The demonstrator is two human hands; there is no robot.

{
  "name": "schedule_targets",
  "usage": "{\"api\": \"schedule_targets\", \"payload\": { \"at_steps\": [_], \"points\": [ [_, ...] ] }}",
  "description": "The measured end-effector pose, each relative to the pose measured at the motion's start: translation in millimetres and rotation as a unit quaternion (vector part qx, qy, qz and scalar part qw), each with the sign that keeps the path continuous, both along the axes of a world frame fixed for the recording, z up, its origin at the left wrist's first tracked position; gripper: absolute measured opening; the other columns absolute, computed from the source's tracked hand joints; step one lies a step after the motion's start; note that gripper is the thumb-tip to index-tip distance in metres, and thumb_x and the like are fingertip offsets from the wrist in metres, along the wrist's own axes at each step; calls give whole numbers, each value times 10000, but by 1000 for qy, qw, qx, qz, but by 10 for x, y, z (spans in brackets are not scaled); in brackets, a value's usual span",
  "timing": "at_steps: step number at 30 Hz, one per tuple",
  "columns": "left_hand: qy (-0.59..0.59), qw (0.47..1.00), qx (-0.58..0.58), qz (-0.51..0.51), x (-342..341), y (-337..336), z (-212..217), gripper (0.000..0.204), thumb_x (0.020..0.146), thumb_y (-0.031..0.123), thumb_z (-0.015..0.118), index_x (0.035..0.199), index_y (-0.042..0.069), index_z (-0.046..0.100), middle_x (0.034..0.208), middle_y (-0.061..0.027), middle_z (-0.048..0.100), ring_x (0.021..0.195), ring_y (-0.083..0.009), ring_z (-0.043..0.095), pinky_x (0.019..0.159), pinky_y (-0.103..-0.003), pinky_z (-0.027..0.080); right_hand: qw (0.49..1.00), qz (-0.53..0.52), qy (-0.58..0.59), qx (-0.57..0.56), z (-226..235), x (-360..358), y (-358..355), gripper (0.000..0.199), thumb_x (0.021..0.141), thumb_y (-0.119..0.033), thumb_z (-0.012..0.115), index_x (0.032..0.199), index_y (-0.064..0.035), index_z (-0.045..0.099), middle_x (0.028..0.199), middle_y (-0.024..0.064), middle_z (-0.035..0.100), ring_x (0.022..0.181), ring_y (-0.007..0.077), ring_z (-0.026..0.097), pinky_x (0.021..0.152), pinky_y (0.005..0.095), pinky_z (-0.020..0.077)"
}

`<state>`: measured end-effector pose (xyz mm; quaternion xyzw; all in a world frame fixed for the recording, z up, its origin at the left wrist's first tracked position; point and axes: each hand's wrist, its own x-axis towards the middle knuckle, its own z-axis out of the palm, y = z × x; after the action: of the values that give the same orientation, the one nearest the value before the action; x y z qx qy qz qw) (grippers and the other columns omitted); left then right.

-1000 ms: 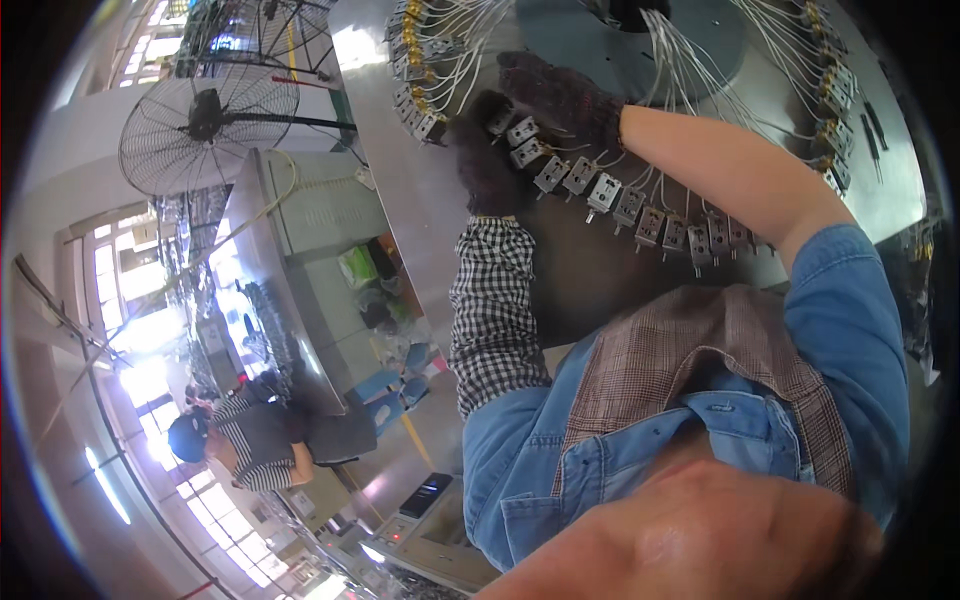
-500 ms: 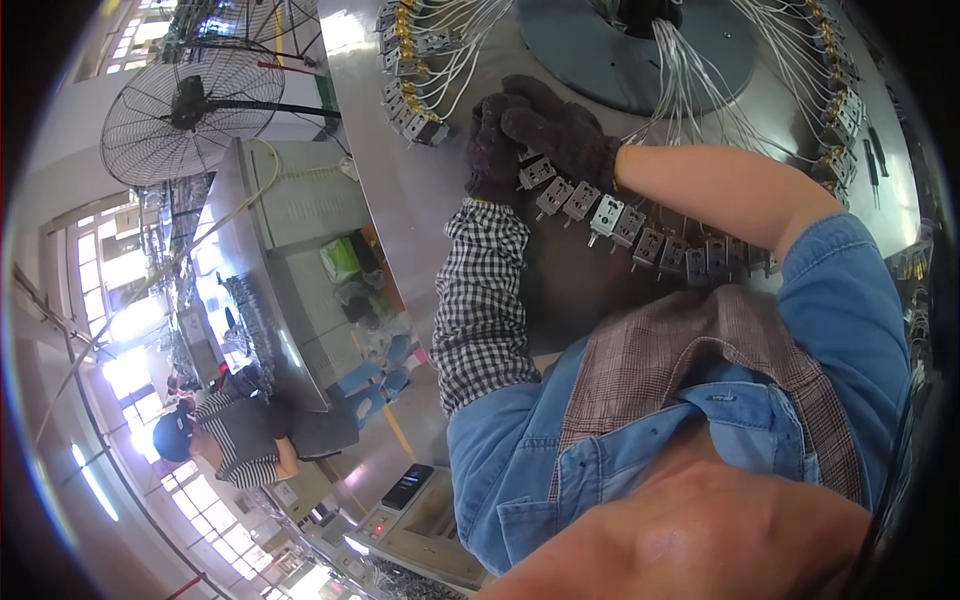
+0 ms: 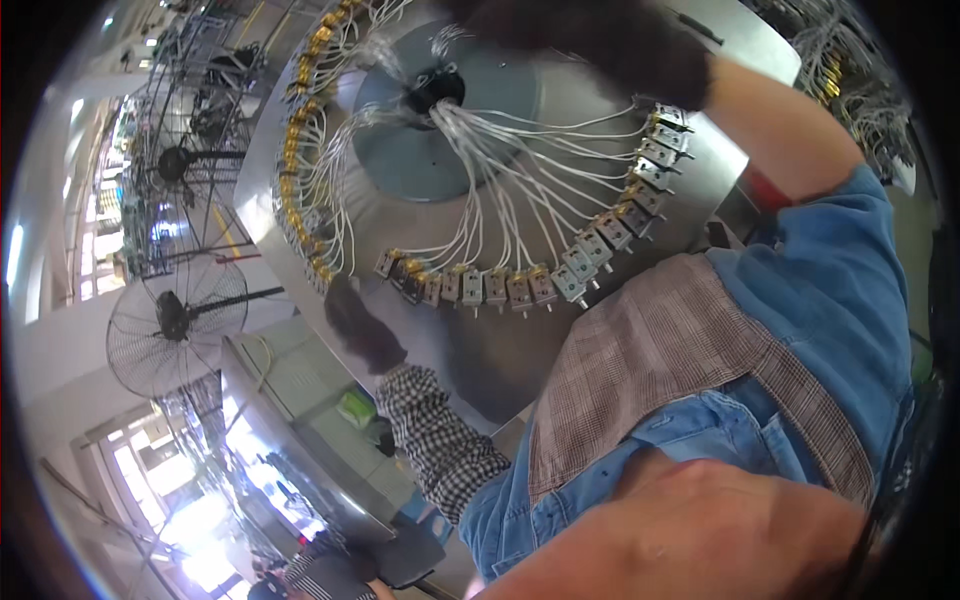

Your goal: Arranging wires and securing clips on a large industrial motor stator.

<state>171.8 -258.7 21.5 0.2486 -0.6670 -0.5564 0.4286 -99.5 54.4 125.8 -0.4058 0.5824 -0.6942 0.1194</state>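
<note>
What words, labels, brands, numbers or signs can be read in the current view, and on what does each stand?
None can be read.
Metal boxes on white wires: any markings are too small to make out.
Grey disc: no legible lettering shows.
Checked apron: pattern only, no lettering visible.
Standing fan: any label is too small to tell.

The left hand (image 3: 366, 328), in a dark glove, is lying below and left of the grey disc (image 3: 402, 172), with the checked-sleeved left forearm (image 3: 440, 440) slanting away from it, down and right. The right hand (image 3: 640, 50), also dark-gloved and blurred, is covering the disc's upper right edge and extending beyond it, the bare right forearm (image 3: 775, 125) angling farther right. Neither grip is showing clearly.
</note>
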Motion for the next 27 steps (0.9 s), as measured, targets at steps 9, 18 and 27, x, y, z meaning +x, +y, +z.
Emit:
{"api": "schedule_targets", "payload": {
  "at_steps": [9, 18, 27],
  "points": [
    [-90, 944, -184, -260, -1045, 1333, 913, 242, 899, 117, 592, 1071, -53, 602, 1030, -111, 634, 924, -159, 593, 852, -283, 480, 710, -396, 212, 542, -709, -566, 2120, 526, 852, -441, 588, 1140, -1, 597, 1166, 193, 588, 1089, 336, 551, 961, 412, 420],
    [-296, 512, -650, -477, -2619, 3759, 817, 366, 905, 386, 456, 1060, 129, 666, 1100, -107, 656, 1015, -309, 617, 887, -407, 480, 689, -336, 311, 562, -1235, -1082, 2216, 291, 794, -286, 576, 909, -24, 626, 970, 165, 614, 929, 337, 589, 825, 426, 458],
    [-581, 599, -429, -346, -3544, 4475, 383, 413, 850, 438, 542, 1034, 97, 682, 1037, -137, 671, 966, -334, 643, 837, -448, 502, 886, -364, -35, 284, -1298, -1498, 2787, 344, 917, -403, 493, 1079, -111, 578, 942, 131, 633, 889, 307, 620, 785, 410, 465]
  ]
}}
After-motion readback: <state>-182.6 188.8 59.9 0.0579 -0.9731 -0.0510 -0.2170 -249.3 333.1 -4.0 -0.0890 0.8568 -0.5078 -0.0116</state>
